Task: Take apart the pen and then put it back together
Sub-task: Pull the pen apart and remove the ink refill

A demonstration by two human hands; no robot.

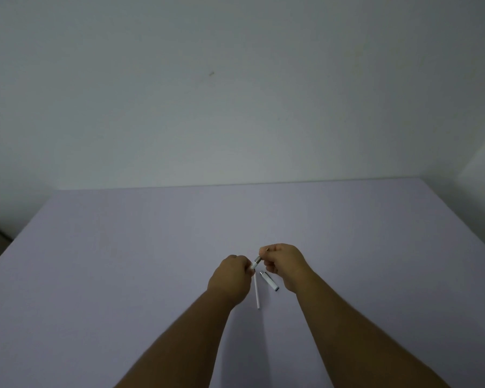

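Head view, the only one. Both hands raised just over pale lilac matte tabletop (123, 275).

Left hand (231, 278): fingers curled tight, pinching white end of a short pen section (256, 261), white-and-silver, slanted up to the right. Right hand (284, 263): fingers closed round silver upper end of same section, thin metal tip poking out just past the fingertips (262, 251). Section bridged the small gap between the two pinches; joined or already parting at the seam, could not tell.

Below left fingertips, lying flat on the top: thin white plastic refill tube (257, 292), running toward the wearer, its upper end near the left thumb, whether touching it not clear. Just beside it, under right fingers: short white barrel piece (269, 281) with silver collar and dark end, lying loose, apart from both hands.

Judged: disassembly well along, at least two parts already off and set down. Held section possibly the last joint to unscrew, or first to be rejoined; not decidable here. Whole reassembly likely left.
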